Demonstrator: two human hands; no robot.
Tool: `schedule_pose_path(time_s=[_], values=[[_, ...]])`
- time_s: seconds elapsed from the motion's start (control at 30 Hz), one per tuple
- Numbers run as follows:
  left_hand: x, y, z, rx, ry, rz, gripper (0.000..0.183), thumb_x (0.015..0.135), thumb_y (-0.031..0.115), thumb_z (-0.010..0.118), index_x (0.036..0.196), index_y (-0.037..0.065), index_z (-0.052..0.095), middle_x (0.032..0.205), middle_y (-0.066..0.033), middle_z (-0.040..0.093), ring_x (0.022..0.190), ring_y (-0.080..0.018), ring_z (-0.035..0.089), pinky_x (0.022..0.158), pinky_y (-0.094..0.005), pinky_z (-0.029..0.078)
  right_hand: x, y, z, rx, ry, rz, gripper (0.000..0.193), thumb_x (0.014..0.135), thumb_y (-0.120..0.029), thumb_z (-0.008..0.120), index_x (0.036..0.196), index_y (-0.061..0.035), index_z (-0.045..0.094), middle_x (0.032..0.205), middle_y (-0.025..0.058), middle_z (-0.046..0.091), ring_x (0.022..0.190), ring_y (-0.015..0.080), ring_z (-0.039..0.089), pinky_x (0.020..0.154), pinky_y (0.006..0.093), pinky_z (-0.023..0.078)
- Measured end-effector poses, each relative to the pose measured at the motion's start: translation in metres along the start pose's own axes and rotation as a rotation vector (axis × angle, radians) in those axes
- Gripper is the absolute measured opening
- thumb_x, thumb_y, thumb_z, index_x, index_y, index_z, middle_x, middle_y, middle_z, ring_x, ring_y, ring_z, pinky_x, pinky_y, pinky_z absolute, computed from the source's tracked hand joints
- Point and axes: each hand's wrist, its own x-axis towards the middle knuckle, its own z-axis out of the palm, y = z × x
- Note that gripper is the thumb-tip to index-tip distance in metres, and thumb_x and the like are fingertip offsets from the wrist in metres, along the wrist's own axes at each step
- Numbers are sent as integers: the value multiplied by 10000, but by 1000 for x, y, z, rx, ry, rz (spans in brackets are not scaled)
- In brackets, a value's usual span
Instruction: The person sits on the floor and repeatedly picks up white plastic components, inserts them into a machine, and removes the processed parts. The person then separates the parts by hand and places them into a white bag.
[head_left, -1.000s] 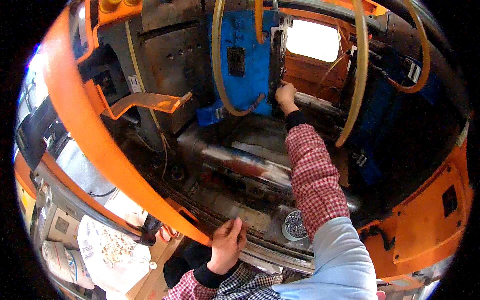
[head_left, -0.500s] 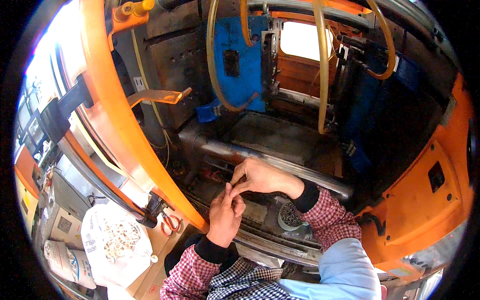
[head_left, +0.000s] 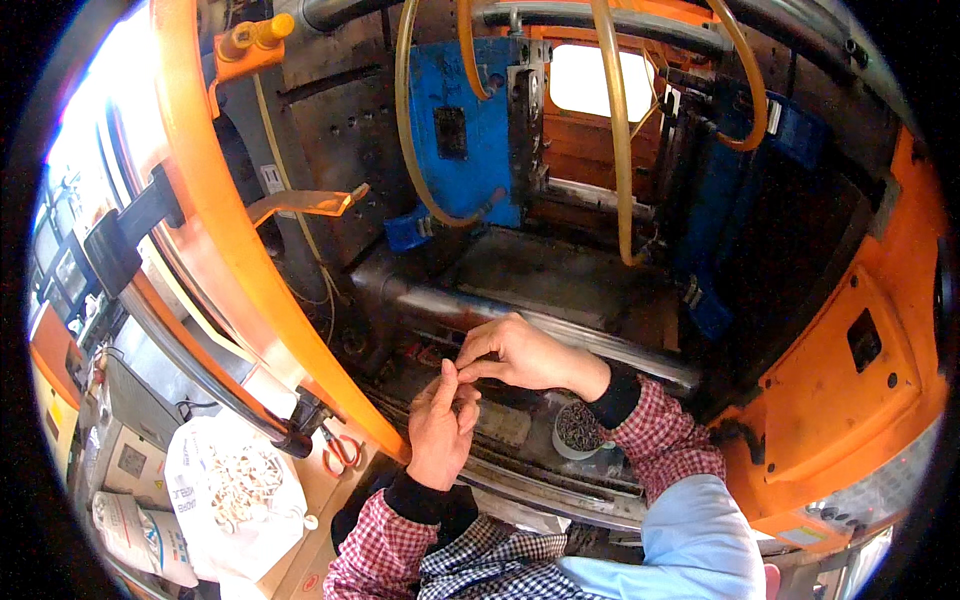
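My left hand (head_left: 441, 432) and my right hand (head_left: 530, 355) meet at the fingertips in front of the machine opening. The right thumb and forefinger are pinched together, touching the left fingertips. The left forefinger points up while its other fingers curl in. Whatever lies in the pinch is too small to make out. Just below my right wrist stands a pale cup (head_left: 574, 452) filled with small dark metal pieces (head_left: 579, 425).
A shiny metal bar (head_left: 520, 325) crosses behind my hands. Blue mould blocks (head_left: 462, 120) and hanging hoses (head_left: 618, 150) are farther in. An orange frame (head_left: 290, 310) rises at left, beside red-handled pliers (head_left: 343, 454) and a white bag (head_left: 255, 550) of small pale parts.
The whole view has shifted slightly. The left forefinger now stands straighter, and its tip has risen a little past the right hand's pinch. Both hands stay together.
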Motion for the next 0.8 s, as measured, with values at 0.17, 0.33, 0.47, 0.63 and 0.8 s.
schedule_pose_path(time_s=[0.17, 0.33, 0.47, 0.63, 0.8], values=[[3, 3, 2, 14, 17, 26, 259, 899, 298, 573, 871, 41, 552, 716, -21, 520, 499, -60, 382, 432, -186, 289, -1, -4, 1, -2, 63, 23, 158, 767, -100, 665, 885, 5, 667, 868, 131, 662, 793, 280, 636, 704, 344, 502], [3, 3, 0, -43, -5, 30, 217, 887, 236, 598, 890, 21, 564, 730, -24, 528, 505, -52, 383, 440, -177, 295, -2, -3, 3, 26, 103, -3, 148, 762, -106, 675, 862, 3, 675, 874, 126, 669, 805, 273, 641, 712, 337, 505], [4, 2, -2, -33, -32, 3, 203, 891, 193, 594, 901, -9, 596, 743, -44, 577, 502, -60, 405, 456, -187, 299, -2, -10, -9, 35, 67, 24, 144, 746, -111, 693, 844, -5, 681, 834, 120, 668, 776, 270, 644, 685, 331, 507], [3, 1, 2, 37, -23, -45, 212, 886, 224, 599, 863, 16, 568, 710, -30, 525, 481, -60, 369, 444, -186, 285, -4, -9, -16, -72, -11, 19, 137, 741, -97, 695, 844, -7, 679, 797, 128, 660, 738, 268, 647, 653, 329, 507], [15, 2, 1, -66, -60, -41, 219, 883, 200, 610, 900, -18, 592, 750, -42, 572, 510, -54, 399, 464, -184, 294, -3, 2, -16, -40, 33, 24, 141, 751, -96, 685, 858, -4, 674, 800, 137, 658, 746, 275, 647, 657, 334, 509]])
